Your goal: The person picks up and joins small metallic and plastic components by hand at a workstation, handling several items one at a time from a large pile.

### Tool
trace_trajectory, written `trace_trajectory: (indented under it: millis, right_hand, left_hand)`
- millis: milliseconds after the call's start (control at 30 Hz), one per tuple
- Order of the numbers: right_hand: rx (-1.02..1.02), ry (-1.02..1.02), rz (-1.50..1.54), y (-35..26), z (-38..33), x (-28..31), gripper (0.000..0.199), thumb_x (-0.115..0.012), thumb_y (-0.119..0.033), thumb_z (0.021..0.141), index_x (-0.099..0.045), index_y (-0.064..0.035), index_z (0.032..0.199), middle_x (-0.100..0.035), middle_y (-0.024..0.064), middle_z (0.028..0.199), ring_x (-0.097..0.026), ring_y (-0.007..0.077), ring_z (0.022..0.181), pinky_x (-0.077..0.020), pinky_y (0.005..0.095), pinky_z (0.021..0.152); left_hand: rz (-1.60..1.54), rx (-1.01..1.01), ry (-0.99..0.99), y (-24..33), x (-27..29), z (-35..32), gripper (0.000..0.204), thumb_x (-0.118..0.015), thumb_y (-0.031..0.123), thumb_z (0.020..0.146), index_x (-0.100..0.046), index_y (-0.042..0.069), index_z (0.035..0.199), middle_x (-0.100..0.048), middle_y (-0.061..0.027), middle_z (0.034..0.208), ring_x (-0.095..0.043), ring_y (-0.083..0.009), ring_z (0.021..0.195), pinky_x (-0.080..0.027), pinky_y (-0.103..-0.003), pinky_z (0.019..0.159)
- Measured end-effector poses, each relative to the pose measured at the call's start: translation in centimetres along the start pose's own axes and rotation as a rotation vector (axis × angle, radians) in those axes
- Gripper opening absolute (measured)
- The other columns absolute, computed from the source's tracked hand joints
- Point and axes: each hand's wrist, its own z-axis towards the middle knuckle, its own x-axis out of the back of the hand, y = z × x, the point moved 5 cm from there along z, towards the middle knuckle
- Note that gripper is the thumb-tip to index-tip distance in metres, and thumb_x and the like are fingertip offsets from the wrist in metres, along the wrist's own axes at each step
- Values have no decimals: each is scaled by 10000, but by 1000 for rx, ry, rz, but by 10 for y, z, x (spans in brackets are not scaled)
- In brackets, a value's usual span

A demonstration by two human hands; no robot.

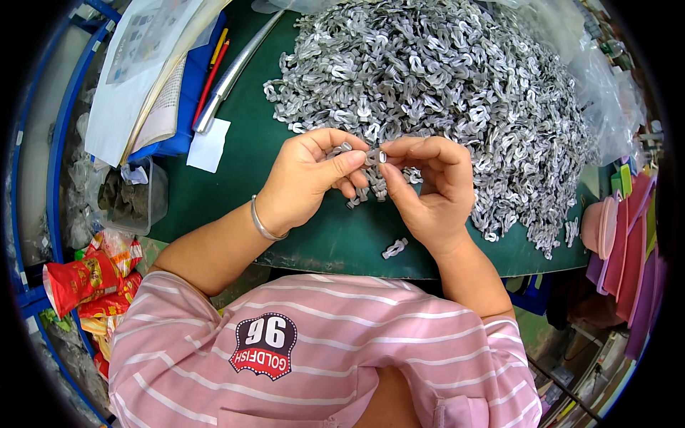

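The left hand [303, 178] is curled, thumb and forefinger nearly closed on a small piece [345, 147] whose shiny end pokes up between them; the right hand [437, 185] nips another piece [382, 156] between thumb and fingertip, its other fingers loosely bent. Both pieces are just in front of the pile [442, 93], above the table [207, 192]; whether they are joined is too small to tell. The likeliest mishap is a slip: the parts look smooth and tiny, and the pinch covers little of them, so one could spring out and be lost among its lookalikes. The loose piece [394, 248] lies near the table's front edge, where a brushing forearm might knock it to the floor. The pieces look like glossy grey-silver loops with waisted, rounded outlines, heaped in a coarse, glinting tangle. The table is flat, dull green; the bag [606, 107] beside the pile is thin, crinkled, see-through plastic.
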Motion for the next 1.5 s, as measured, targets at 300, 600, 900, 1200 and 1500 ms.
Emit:
trace_trajectory:
  millis: [300,600,900,1200,1500]
  right_hand:
    - [-91,-141,-419,1,9,14,134,-620,31,726,-588,-24,845,-594,100,734,-579,227,617,-459,290,539]
    - [-74,-414,-837,2,-7,-8,156,-643,-89,681,-509,-56,753,-506,90,734,-539,273,716,-469,376,574]
    - [54,-453,-865,6,-8,-21,176,-624,-43,576,-568,-61,742,-495,73,767,-499,253,712,-443,346,588]
    - [-177,-246,-290,5,1,-3,106,-633,2,746,-607,-22,845,-622,117,775,-615,242,674,-491,301,593]
    - [-260,-251,17,13,6,4,152,-656,29,713,-645,-14,859,-641,93,842,-616,175,756,-490,253,642]
  left_hand:
    - [-423,99,-91,2,8,5,206,-462,207,918,-530,22,977,-527,-27,769,-494,-83,577,-352,-163,413]
    - [-165,-9,63,3,10,5,81,-559,102,856,-514,48,895,-451,9,658,-378,-35,520,-240,-157,384]
    - [98,-61,104,2,9,5,120,-590,56,827,-533,38,932,-444,38,637,-339,-15,503,-232,-155,394]
    - [450,-373,-26,15,-4,-3,147,-704,61,729,-651,32,863,-591,-24,806,-541,-82,747,-437,-202,651]
    - [609,-703,-51,29,-8,-12,146,-713,10,680,-668,45,814,-595,-47,794,-553,-129,724,-442,-234,636]
